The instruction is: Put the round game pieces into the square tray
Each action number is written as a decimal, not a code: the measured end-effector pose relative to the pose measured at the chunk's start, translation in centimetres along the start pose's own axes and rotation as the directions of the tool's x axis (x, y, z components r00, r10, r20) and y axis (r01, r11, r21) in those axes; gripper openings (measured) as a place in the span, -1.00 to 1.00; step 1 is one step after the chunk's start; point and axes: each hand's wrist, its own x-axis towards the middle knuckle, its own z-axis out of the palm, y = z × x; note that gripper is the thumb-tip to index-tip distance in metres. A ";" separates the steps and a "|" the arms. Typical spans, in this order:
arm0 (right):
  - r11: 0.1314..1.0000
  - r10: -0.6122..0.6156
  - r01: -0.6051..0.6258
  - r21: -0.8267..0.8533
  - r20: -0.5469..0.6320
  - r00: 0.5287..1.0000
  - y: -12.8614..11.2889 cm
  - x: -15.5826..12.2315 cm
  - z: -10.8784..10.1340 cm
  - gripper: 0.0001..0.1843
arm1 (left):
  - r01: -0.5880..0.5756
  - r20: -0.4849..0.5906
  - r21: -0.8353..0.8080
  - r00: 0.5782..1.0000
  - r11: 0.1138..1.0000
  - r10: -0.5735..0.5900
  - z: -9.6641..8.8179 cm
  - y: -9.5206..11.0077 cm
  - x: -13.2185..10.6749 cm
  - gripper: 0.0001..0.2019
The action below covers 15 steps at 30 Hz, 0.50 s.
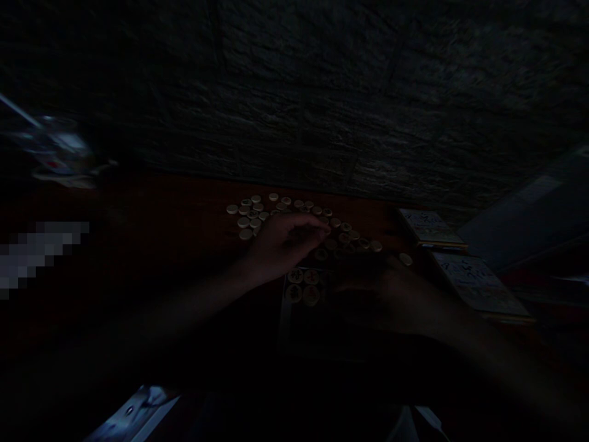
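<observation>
The scene is very dark. Several pale round game discs [257,212] lie scattered on a reddish-brown table [175,215]. My left hand [283,242] reaches over the pile, its fingers curled and pinched at a disc near the pile's middle. My right hand [391,288] lies low and dark beside a shallow tray [285,307] that holds several marked discs [302,285] in rows. Its fingers are too dim to read.
Two flat printed boards or box halves [430,228] [478,285] rest at the right. A clear bag or wrapper [59,150] lies at the far left. A dark stone-textured wall [322,92] stands behind the table. Some paper [138,411] shows at the bottom edge.
</observation>
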 end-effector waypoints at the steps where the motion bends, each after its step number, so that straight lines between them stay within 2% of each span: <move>1: 1.000 -0.006 0.006 0.007 0.004 1.000 0.0 0.0 0.0 -0.76 | 0.001 -0.001 0.008 1.000 1.000 -0.001 0.0 0.0 0.0 -0.80; 7: 0.999 0.029 -0.029 0.036 0.003 1.000 -0.1 -0.1 -0.1 -0.73 | -0.003 -0.019 0.003 1.000 1.000 0.003 -0.1 0.0 0.1 -0.82; 9: 0.998 0.040 -0.039 0.055 -0.026 0.999 -0.2 0.0 -0.3 -0.73 | -0.016 -0.056 -0.010 0.998 1.000 0.015 -0.2 0.0 0.3 -0.84; 12: 0.995 0.060 -0.051 0.090 -0.101 0.993 0.3 0.0 -0.4 -0.80 | -0.042 -0.183 -0.041 0.982 0.998 0.034 -1.0 -0.3 1.0 -0.82; 15: 0.987 0.124 -0.101 0.123 -0.193 0.973 1.6 0.1 -0.1 -0.90 | -0.079 -0.370 -0.023 0.927 0.997 0.065 -2.1 -0.9 1.9 -0.79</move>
